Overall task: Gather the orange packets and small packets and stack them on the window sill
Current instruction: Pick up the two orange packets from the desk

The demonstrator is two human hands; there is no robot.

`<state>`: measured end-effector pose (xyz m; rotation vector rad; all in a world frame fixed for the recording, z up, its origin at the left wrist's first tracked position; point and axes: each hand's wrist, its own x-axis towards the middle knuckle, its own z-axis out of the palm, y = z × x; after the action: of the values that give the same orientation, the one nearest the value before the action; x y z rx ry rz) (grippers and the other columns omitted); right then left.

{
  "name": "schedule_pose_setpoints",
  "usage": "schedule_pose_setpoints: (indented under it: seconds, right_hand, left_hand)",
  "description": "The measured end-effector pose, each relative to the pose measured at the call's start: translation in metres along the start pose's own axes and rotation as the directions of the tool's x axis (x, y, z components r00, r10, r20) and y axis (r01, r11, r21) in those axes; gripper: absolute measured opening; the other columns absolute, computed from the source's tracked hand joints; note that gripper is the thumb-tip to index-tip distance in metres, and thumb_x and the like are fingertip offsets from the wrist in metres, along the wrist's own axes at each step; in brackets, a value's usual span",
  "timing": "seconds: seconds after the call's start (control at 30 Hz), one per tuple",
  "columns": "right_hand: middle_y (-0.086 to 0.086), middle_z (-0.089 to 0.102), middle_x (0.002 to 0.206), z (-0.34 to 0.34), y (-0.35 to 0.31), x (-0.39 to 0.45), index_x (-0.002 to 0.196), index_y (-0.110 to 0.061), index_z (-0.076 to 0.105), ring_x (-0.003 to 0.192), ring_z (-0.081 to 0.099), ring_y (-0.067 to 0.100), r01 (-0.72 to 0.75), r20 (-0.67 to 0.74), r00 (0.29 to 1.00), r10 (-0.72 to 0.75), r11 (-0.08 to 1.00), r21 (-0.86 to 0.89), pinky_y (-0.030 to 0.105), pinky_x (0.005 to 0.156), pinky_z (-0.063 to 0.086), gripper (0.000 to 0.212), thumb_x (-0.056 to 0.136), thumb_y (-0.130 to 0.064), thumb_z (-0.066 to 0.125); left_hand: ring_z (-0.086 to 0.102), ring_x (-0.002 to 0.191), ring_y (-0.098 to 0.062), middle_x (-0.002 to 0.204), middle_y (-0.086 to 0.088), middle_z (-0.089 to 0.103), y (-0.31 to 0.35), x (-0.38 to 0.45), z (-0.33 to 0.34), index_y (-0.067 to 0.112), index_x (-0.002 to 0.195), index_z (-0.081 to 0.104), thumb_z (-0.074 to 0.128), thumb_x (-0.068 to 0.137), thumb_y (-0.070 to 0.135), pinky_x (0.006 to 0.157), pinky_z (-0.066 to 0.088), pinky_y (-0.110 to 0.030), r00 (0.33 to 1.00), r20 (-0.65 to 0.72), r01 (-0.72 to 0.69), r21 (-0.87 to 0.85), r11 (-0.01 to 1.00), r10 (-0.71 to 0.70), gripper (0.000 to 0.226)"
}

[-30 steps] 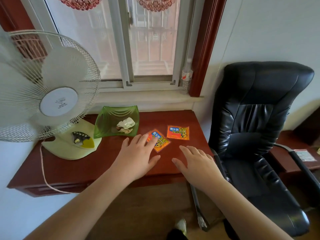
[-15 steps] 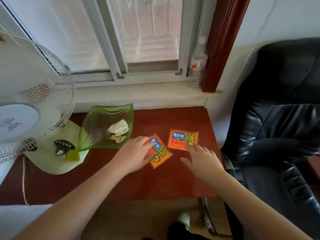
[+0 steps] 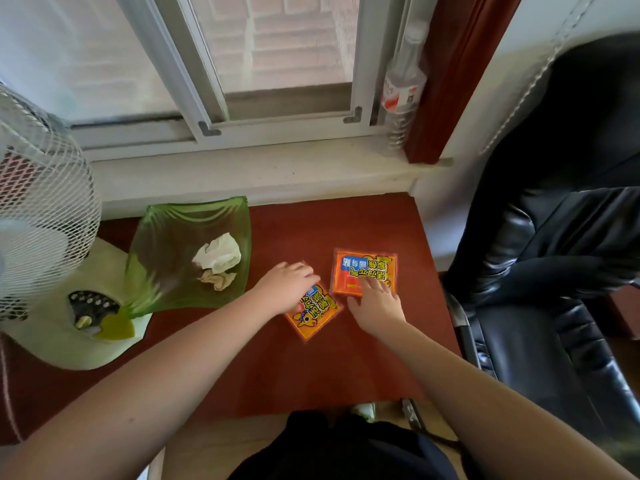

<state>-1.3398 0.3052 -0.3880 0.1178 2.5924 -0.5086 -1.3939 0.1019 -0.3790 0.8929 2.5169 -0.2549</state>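
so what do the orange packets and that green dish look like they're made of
The two orange packets look like glossy printed plastic film: flat, with a clear sealed edge and some sheen. The green dish looks like translucent glass or hard plastic, since the tabletop shows through it and its rim is wavy; which one is unclear.

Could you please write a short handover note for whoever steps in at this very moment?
Left hand: laid flat on the tilted orange packet, covering its far end; not gripping.
Right hand: fingertips on the near edge of the squarer orange packet; not gripping.
Both packets lie flat on the red desk, side by side, apart from each other, right of the green dish.
Window sill: no packets on it; a plastic bottle stands at its right end.
Done: nothing stacked.
Left: lift both packets and stack them on the sill. No other small packets are visible.
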Motion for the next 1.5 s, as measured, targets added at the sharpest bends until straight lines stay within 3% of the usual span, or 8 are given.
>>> schedule_pose_setpoints:
  seconds: [0.13, 0.33, 0.7, 0.77, 0.87, 1.0, 1.23, 1.5]
  right_hand:
    - [0.005, 0.007, 0.168, 0.019, -0.006, 0.019, 0.156, -0.015, 0.012, 0.154, 0.003, 0.025, 0.039, 0.018, 0.999, -0.038, 0.998, -0.049, 0.044, 0.122, 0.012, 0.068, 0.100, -0.041, 0.038]
    - [0.001, 0.007, 0.168, 0.032, -0.012, 0.040, 0.157, -0.016, 0.003, 0.154, 0.004, 0.023, 0.112, -0.015, 0.993, -0.114, 0.990, -0.088, 0.044, 0.122, 0.012, 0.068, 0.101, -0.037, 0.035]
    - [0.004, 0.060, 0.137, 0.026, 0.051, 0.025, 0.135, -0.020, 0.055, 0.134, 0.050, 0.026, 0.294, -0.158, 0.933, -0.322, 0.939, -0.179, 0.041, 0.115, 0.030, 0.039, 0.097, -0.029, 0.047]
    - [0.006, 0.066, 0.125, 0.025, 0.055, 0.022, 0.126, -0.019, 0.060, 0.121, 0.057, 0.030, 0.186, -0.272, 0.938, -0.213, 0.975, -0.122, 0.042, 0.106, 0.037, 0.033, 0.096, -0.029, 0.052]
    - [0.011, 0.059, 0.131, 0.028, 0.054, 0.021, 0.134, -0.015, 0.051, 0.123, 0.051, 0.034, -0.159, -0.414, 0.890, 0.189, 0.982, 0.106, 0.047, 0.102, 0.038, 0.049, 0.092, -0.039, 0.057]
    - [0.017, 0.034, 0.150, 0.011, 0.046, 0.034, 0.151, -0.012, 0.020, 0.138, 0.030, 0.034, -0.559, -0.139, 0.671, 0.728, 0.620, 0.550, 0.050, 0.111, 0.026, 0.107, 0.072, -0.064, 0.071]
    - [0.016, 0.033, 0.148, -0.001, 0.043, 0.055, 0.154, -0.008, 0.005, 0.133, 0.035, 0.030, -0.700, 0.013, 0.569, 0.822, 0.475, 0.533, 0.044, 0.107, 0.031, 0.135, 0.058, -0.065, 0.082]
    - [0.018, 0.049, 0.139, -0.008, 0.043, 0.065, 0.139, -0.011, 0.027, 0.129, 0.043, 0.033, -0.701, 0.132, 0.550, 0.825, 0.370, 0.610, 0.045, 0.107, 0.035, 0.105, 0.062, -0.049, 0.088]
  left_hand:
    - [0.018, 0.149, -0.025, 0.162, -0.006, 0.024, -0.011, 0.020, 0.012, 0.017, 0.152, 0.019, 0.084, 0.067, 0.030, 0.117, 0.020, -0.046, 0.997, 0.082, -0.006, 0.029, 1.000, 0.004, 0.108]
    - [0.020, 0.148, -0.032, 0.162, -0.008, 0.020, -0.012, 0.029, 0.030, 0.018, 0.152, 0.014, 0.088, 0.059, 0.036, 0.117, 0.020, -0.046, 0.995, 0.090, -0.048, 0.085, 0.995, 0.041, 0.120]
    - [0.049, 0.117, -0.027, 0.126, -0.008, 0.052, -0.006, 0.031, 0.024, 0.013, 0.126, 0.044, 0.086, 0.053, 0.055, 0.100, 0.037, -0.040, 0.994, 0.032, 0.100, 0.148, 0.984, -0.106, 0.095]
    - [0.049, 0.119, -0.026, 0.126, -0.007, 0.053, -0.005, 0.030, 0.024, 0.013, 0.124, 0.045, 0.084, 0.051, 0.061, 0.100, 0.038, -0.039, 0.987, 0.043, 0.151, 0.133, 0.980, -0.158, 0.095]
    - [0.052, 0.120, -0.026, 0.124, -0.006, 0.058, -0.002, 0.029, 0.024, 0.014, 0.123, 0.046, 0.080, 0.052, 0.067, 0.098, 0.039, -0.040, 0.974, 0.064, 0.213, 0.079, 0.974, -0.219, 0.094]
    - [0.063, 0.110, -0.028, 0.113, -0.006, 0.070, 0.004, 0.026, 0.021, 0.015, 0.118, 0.044, 0.080, 0.060, 0.061, 0.090, 0.043, -0.043, 0.971, 0.065, 0.230, 0.015, 0.973, -0.231, 0.082]
    - [0.068, 0.086, -0.030, 0.092, -0.005, 0.070, 0.009, 0.017, 0.019, 0.020, 0.088, 0.044, 0.071, 0.075, 0.057, 0.059, 0.043, -0.035, 0.956, 0.034, 0.291, -0.232, 0.928, -0.292, 0.048]
    - [0.056, 0.063, -0.012, 0.072, 0.009, 0.053, 0.004, 0.009, 0.011, 0.025, 0.076, 0.041, 0.060, 0.087, 0.051, 0.049, 0.035, -0.030, 0.913, 0.025, 0.333, -0.621, 0.709, -0.406, 0.034]
